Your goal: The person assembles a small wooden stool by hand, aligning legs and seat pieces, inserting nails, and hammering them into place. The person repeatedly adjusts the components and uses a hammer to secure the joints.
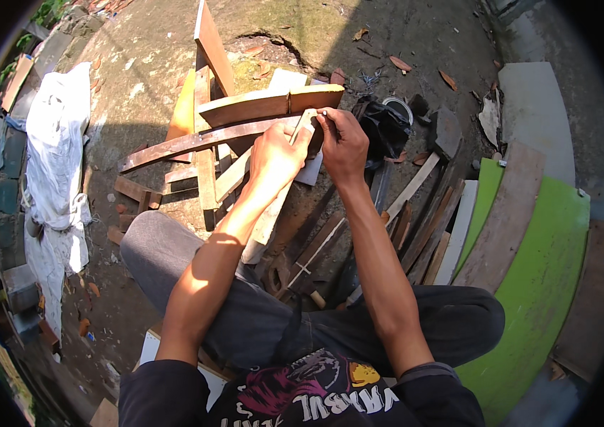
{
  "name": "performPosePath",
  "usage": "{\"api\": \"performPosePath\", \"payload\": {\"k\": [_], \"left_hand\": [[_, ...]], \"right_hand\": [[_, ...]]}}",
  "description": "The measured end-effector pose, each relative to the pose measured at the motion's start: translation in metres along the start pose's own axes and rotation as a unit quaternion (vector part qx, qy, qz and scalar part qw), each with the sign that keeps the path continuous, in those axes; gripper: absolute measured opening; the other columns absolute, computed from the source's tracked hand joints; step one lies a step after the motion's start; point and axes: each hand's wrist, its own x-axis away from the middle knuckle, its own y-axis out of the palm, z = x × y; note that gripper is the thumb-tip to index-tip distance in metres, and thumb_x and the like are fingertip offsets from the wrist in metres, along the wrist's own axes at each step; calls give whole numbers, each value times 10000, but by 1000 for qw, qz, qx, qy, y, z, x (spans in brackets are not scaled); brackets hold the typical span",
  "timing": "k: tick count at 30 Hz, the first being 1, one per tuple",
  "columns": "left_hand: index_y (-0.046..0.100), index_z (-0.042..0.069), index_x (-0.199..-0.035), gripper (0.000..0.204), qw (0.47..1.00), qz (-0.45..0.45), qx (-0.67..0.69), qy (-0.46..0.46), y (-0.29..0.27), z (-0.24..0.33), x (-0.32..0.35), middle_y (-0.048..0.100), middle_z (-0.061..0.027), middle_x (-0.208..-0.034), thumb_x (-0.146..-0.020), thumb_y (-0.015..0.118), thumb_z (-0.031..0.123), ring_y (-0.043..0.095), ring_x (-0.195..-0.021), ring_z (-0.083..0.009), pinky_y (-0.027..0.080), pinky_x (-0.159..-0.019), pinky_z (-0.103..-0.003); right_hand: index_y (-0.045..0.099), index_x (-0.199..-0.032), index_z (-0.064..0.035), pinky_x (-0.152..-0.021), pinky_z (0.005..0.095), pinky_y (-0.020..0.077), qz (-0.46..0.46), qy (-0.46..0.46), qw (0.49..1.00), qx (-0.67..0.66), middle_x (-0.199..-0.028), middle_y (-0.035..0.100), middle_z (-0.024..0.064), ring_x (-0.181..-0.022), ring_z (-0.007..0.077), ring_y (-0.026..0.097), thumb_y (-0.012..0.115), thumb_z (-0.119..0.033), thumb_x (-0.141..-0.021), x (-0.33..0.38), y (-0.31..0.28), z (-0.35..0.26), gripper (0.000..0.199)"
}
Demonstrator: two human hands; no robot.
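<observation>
Both hands, left hand (273,158) and right hand (342,146), pinch a pale, narrow wooden strip (305,127).

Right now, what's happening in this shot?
A person sits on the ground outdoors with both hands raised over a heap of scrap wood. The left hand grips a narrow wooden strip near its upper end, and the right hand pinches something small at that end; what it is cannot be told. Green curved boards lie to the right, a white cloth to the left.
</observation>
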Motion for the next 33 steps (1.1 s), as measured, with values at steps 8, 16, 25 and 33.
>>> {"api": "performPosePath", "payload": {"k": [8, 16, 25, 33], "left_hand": [[518, 66, -1198, 396, 962, 144, -143, 181, 6, 9, 12, 585, -206, -1082, -906, 657, 295, 661, -910, -392, 528, -784, -484], [588, 132, -1218, 316, 976, 100, -88, 172, 7, 13, 10, 542, -167, -1109, -928, 629, 252, 643, -933, -308, 521, -824, -417], [625, 109, -1144, 250, 972, 93, -19, 214, 12, 7, -3, 563, -158, -1093, -928, 654, 232, 629, -932, -283, 517, -830, -380], [683, 99, -1073, 194, 969, 94, -17, 229, 10, 10, -4, 598, -135, -1041, -930, 647, 225, 646, -919, -268, 518, -818, -368]], "right_hand": [[693, -963, -30, -676, 352, 532, -33, 33, 998, -39, -904, 679, 129, -787, 304, 674, 692, -30, -855, -2, -5, 1, 108], [696, -960, -40, -699, 375, 529, -25, 22, 999, -26, -916, 672, 124, -803, 315, 664, 689, -43, -850, 0, -3, 2, 111], [724, -996, -46, -708, 361, 515, -10, 93, 995, -45, -936, 646, 128, -819, 296, 653, 657, -7, -842, 6, 0, -4, 172], [732, -1034, -45, -734, 319, 489, 2, 165, 985, -41, -956, 618, 126, -822, 244, 624, 657, -28, -868, 16, 6, -13, 184]]}}
